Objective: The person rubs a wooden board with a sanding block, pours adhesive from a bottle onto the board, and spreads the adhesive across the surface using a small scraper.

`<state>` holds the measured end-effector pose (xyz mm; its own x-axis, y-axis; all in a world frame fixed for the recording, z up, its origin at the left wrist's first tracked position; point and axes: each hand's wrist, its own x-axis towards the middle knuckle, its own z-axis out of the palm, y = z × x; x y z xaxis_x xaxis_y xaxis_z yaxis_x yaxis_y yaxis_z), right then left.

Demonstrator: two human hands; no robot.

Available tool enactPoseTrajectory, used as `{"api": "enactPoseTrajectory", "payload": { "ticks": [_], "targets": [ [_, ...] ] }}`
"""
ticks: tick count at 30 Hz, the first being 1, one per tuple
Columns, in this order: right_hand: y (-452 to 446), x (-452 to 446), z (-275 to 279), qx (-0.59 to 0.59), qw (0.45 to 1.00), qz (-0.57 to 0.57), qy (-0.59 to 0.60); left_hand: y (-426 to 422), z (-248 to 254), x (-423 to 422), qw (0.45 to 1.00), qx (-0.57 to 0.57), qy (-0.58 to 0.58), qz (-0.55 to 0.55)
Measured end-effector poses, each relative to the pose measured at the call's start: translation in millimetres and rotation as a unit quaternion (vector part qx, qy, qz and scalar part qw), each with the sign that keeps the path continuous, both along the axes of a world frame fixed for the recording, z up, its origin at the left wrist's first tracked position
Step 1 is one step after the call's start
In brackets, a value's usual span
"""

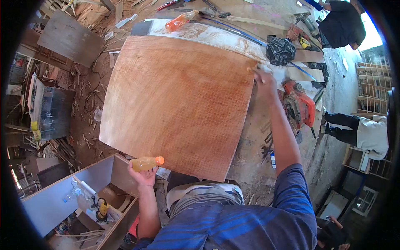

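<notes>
A large wooden panel (179, 104) lies on the workbench, its surface darker and orange-brown toward the right and lighter at the left. My left hand (143, 175) is closed around a plastic bottle (144, 163) of yellowish liquid with an orange cap, at the panel's near left edge. At the far right corner of the panel, my right hand (265, 80) has its fingers bent together. Something small and pale shows at its fingertips, too unclear to name. A red power tool (301, 104) rests on the bench to the right of my right forearm.
An orange bottle (179, 21) lies beyond the panel. Near the far right are a black plastic bag (280, 50) and another power tool (295, 32). An open wooden cabinet (54, 204) stands at lower left. People (373, 135) are at the right. Wood scraps litter the floor.
</notes>
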<state>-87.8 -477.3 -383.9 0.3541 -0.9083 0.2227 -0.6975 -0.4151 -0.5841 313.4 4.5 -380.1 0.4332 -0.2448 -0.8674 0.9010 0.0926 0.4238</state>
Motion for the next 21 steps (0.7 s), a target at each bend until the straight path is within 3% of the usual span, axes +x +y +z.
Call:
{"api": "enactPoseTrajectory", "payload": {
  "ticks": [1, 4, 7, 10, 12, 15, 21],
  "targets": [
    [11.2, -0.2, -1.6, -0.102, 0.992, 0.065, 0.034, 0.9, -0.3, -0.7, 1.0, -0.012, 0.005, 0.009],
    [51.1, 3.6, 12.5, -0.097, 0.988, 0.016, 0.116, 1.2, 7.1, -0.5, 1.0, -0.019, 0.008, 0.016],
    [51.7, 1.3, 29.6, -0.026, 0.986, 0.021, 0.165, 10.2, -10.4, 5.6, 0.997, -0.075, -0.005, 0.017],
    [15.7, 22.7, 42.9, -0.053, 0.989, -0.017, 0.14, 4.3, -8.0, 4.9, 0.997, -0.066, -0.01, 0.024],
    [-20.8, 27.2, 23.2, -0.029, 0.99, -0.027, 0.138, -3.8, 4.1, -0.2, 0.998, -0.062, 0.001, 0.02],
    [-54.2, 32.5, 9.7, 0.039, 0.981, -0.031, 0.186, 14.2, -23.6, 13.3, 0.996, -0.092, 0.005, 0.004],
    [-18.5, 31.5, 18.3, 0.127, 0.963, 0.009, 0.238, 11.5, -19.4, 11.4, 0.997, -0.07, 0.01, 0.008]
  ]
}}
